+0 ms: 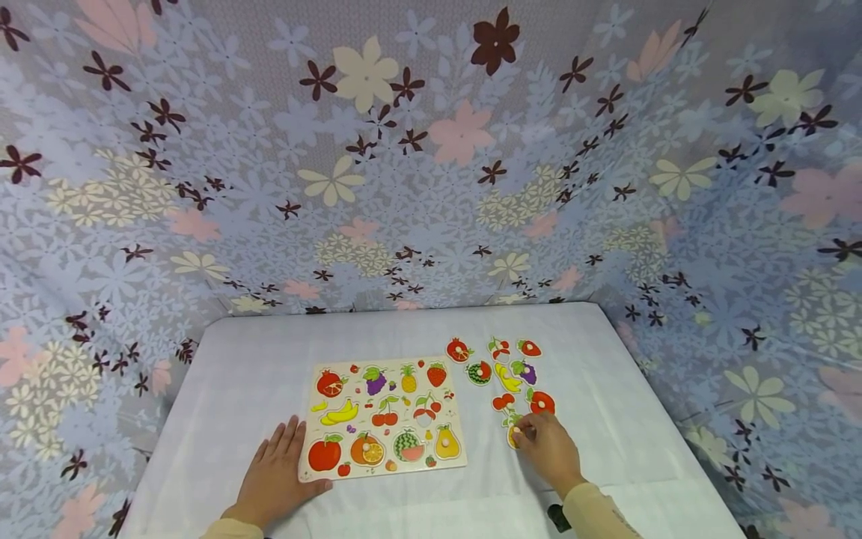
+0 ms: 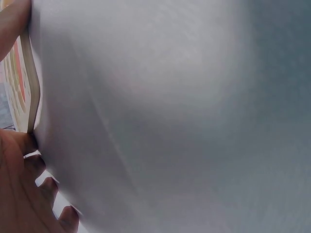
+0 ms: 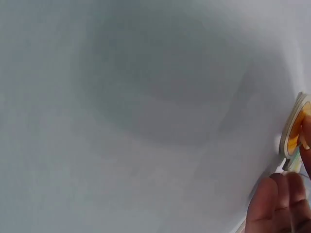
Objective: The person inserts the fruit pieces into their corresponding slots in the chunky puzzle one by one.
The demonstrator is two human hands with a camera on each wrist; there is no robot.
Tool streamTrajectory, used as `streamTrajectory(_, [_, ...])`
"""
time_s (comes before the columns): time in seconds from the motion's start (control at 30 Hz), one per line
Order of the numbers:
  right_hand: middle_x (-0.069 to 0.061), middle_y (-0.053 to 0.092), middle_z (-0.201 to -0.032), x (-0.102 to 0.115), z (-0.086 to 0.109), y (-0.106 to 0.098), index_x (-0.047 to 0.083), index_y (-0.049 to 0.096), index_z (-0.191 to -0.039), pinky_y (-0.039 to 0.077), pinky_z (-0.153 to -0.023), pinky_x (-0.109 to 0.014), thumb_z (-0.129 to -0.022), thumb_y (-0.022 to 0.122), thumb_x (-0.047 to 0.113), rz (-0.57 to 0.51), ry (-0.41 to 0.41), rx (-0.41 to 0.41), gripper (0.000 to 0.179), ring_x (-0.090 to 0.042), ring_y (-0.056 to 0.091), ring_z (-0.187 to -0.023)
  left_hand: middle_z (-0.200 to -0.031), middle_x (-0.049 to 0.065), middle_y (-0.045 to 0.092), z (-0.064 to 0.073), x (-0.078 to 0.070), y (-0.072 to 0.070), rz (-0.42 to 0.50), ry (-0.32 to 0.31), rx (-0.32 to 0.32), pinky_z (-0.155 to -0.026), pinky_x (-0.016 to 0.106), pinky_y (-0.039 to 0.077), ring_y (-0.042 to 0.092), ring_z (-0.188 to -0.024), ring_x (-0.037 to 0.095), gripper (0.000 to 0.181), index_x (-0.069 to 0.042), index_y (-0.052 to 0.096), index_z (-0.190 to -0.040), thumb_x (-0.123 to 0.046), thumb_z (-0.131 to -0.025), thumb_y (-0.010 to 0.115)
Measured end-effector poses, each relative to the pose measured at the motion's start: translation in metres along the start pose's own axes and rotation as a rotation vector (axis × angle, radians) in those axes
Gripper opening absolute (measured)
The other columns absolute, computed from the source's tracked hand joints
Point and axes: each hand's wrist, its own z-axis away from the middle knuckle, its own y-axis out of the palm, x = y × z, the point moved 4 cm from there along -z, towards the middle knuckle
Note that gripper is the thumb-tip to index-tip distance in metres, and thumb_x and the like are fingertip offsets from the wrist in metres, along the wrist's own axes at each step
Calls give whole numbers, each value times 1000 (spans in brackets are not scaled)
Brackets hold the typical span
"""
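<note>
A wooden fruit puzzle board (image 1: 387, 470) lies on the white-covered table, printed with fruit pictures. My left hand (image 1: 272, 471) rests flat at its left side, fingers straight and thumb along the near-left corner; the board's edge also shows beside the fingers in the left wrist view. To the right of the board, my right hand (image 1: 551, 453) pinches the small knob of a pineapple piece (image 1: 513, 436), yellow with a green top. The right wrist view shows this piece (image 3: 294, 131) tilted at the fingertips, partly hidden by them.
Loose knobbed pieces lie right of the board: a pomegranate (image 1: 456, 350), a watermelon (image 1: 477, 373), bananas (image 1: 505, 379), grapes (image 1: 528, 372), a strawberry (image 1: 530, 348), an apple (image 1: 542, 401) and two cherry pieces. Flowered cloth (image 1: 404, 187) hangs behind the table and along both sides.
</note>
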Motion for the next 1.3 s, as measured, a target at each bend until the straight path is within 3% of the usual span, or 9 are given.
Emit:
streamTrajectory(0.23, [-2,60,-103,10,-2,2,16,71,-89,56,-73,-37,-83,83,19,-62,5,3,13,-14,63,-82,-160,24,24,0,4,0,8,-10,7,-115,64,16,22,-144,45,126,6,30,-153,-80,-69,67])
streamTrajectory(0.53, [-1,63,-107,34,-14,5,19,71,-90,57,-71,-30,-83,83,16,-169,-35,-5,14,-13,65,-85,-160,23,23,0,10,3,10,-19,2,-115,63,17,22,-145,44,125,5,30,-153,-80,-69,67])
streamTrajectory(0.77, [4,64,-97,70,-30,11,22,72,-90,54,-67,-26,-84,82,21,-214,-101,33,12,-14,61,-84,-160,23,24,1,11,2,18,-19,1,-115,63,17,22,-145,44,125,5,30,-153,-79,-70,67])
streamTrajectory(0.97, [2,65,-102,106,-43,22,21,71,-91,55,-67,-29,-86,80,19,-234,-164,75,11,-14,63,-85,-160,23,23,0,12,4,25,-23,0,-115,63,17,21,-145,44,125,5,30,-153,-80,-69,68])
streamTrajectory(1.13, [0,64,-104,129,-57,35,20,69,-90,54,-63,-28,-87,80,19,-239,-159,115,11,-13,61,-80,-161,21,22,-2,10,5,16,-23,5,-115,63,16,21,-146,43,125,4,30,-154,-81,-69,67])
streamTrajectory(1.3, [3,63,-89,147,-71,46,19,70,-90,50,-58,-28,-87,79,21,-215,-150,151,10,-13,57,-71,-161,20,24,-4,5,4,14,-15,-11,-115,62,17,22,-145,42,124,3,31,-153,-79,-68,69])
